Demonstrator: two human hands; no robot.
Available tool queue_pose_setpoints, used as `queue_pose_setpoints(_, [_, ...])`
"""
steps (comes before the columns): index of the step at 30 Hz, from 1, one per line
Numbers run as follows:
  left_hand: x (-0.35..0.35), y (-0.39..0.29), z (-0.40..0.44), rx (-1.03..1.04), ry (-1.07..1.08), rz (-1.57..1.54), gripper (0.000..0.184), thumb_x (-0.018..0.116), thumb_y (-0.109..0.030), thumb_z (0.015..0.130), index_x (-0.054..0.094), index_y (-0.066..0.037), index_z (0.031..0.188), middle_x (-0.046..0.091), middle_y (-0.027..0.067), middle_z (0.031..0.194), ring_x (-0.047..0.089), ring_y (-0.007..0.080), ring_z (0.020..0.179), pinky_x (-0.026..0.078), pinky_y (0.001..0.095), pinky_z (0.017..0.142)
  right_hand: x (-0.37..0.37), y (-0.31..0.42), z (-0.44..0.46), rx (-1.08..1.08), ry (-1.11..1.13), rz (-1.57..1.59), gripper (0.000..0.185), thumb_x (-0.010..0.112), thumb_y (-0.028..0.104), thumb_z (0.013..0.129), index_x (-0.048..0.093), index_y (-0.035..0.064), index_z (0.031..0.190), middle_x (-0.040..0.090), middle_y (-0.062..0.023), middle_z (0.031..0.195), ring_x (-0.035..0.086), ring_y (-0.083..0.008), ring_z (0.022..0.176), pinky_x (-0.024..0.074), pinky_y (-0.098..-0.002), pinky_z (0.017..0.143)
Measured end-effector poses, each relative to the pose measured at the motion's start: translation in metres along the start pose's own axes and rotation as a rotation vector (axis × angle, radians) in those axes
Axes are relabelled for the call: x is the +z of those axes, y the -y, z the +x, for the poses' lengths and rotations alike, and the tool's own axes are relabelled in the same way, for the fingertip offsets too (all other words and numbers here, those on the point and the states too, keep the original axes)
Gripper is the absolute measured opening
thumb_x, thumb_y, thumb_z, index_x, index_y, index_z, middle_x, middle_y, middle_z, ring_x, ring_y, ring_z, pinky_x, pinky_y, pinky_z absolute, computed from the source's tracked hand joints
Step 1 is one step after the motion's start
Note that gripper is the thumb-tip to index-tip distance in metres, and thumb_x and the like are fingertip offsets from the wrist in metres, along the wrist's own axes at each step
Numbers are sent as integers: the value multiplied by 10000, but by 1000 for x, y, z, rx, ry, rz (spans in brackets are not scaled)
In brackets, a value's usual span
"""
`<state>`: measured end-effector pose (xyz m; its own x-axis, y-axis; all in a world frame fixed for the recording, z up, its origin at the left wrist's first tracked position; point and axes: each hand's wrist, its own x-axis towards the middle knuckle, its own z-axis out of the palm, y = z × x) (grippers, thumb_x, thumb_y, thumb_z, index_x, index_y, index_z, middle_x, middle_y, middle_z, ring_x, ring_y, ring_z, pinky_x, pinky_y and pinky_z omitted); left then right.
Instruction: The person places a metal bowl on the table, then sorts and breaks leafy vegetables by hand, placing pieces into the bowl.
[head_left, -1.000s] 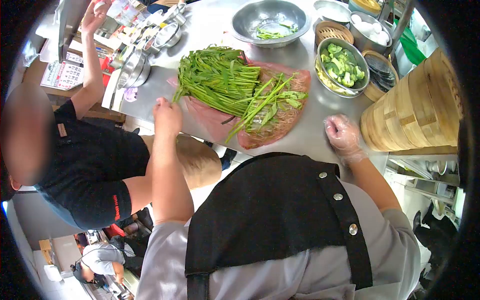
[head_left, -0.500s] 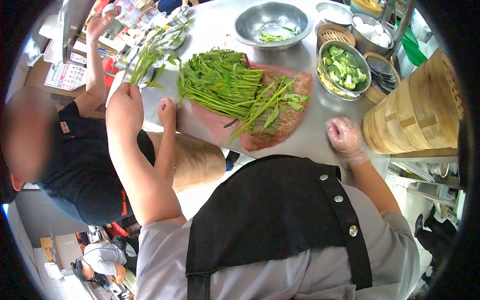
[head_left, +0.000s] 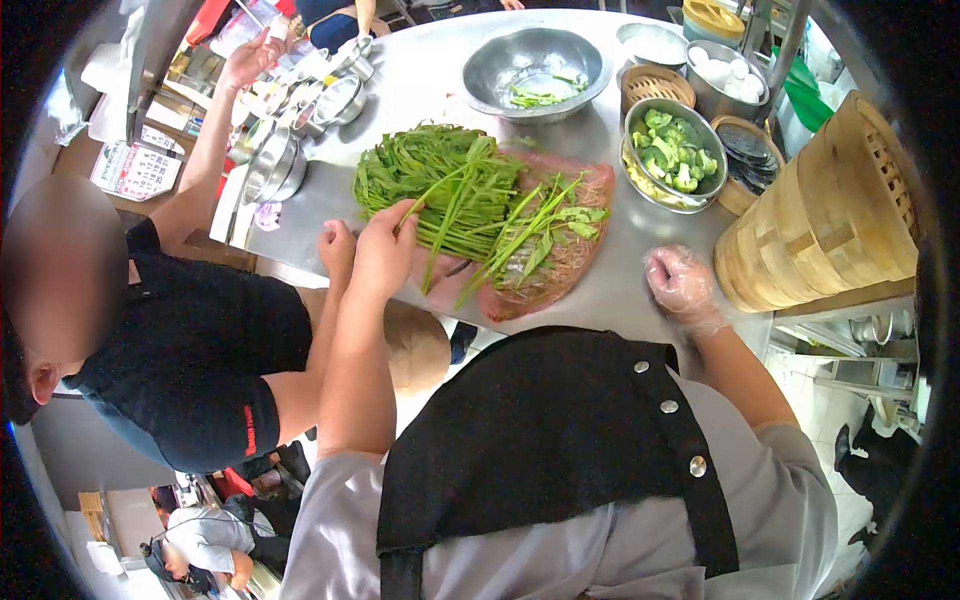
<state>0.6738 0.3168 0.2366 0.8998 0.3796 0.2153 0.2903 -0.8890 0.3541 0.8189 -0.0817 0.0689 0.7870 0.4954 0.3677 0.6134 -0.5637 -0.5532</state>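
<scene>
My left hand [head_left: 385,250], bare, is closed around a few long green stems of leafy greens [head_left: 465,180]. Those stems reach up over a big heap of the same greens [head_left: 400,165], which looks like water spinach. Under the heap lies a pinkish-red mesh bag [head_left: 575,260], with more loose stems [head_left: 530,235] across it. In a clear plastic glove, my right hand [head_left: 682,285] rests on the steel table in a loose fist, apart from the greens; nothing shows in it. A metal bowl [head_left: 480,100] beyond the heap has some green pieces inside.
At the right stand a bowl of broccoli [head_left: 672,150], a pot of white round items [head_left: 740,95] and a tall bamboo steamer stack [head_left: 820,230]. Metal bowls [head_left: 275,170] line the left. A co-worker in black [head_left: 200,340] stands close at my left, one arm near mine.
My left hand has moved right with its stems, from the table's left side to the heap. My right hand stays in nearly the same place. The co-worker's raised hand has shifted right.
</scene>
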Motion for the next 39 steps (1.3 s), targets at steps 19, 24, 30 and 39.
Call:
queue_pose_setpoints(19, [-30,-48,-10,120,354,-459,235,618,-202,1031,738,-23,1123,730,41,996,627,103,912,487,268,832,-102,117,93,-318,-313,220,147,661,85,919,707,45,1053,695,-142,923,686,-314,842,546,-402,750])
queue_pose_setpoints(24, [-19,-56,-13,171,433,-545,210,653,-151,1000,728,2,1122,702,84,977,629,147,885,493,291,799,-87,133,118,-688,4,189,247,646,130,884,705,62,1113,696,-161,945,678,-378,879,546,-475,780])
queue_pose_setpoints(30, [-8,-67,-21,142,491,-613,203,662,-154,994,720,17,1087,703,97,923,633,151,864,502,309,786,-59,140,106,-628,192,100,68,685,89,801,632,49,818,613,-149,762,635,-386,752,509,-483,678])
queue_pose_setpoints(39, [11,-66,-42,166,432,-403,215,649,-191,973,718,-11,1068,684,215,920,663,379,895,516,433,807,-20,96,59,86,149,541,97,592,122,878,619,45,826,570,-117,721,568,-226,699,480,-387,682])
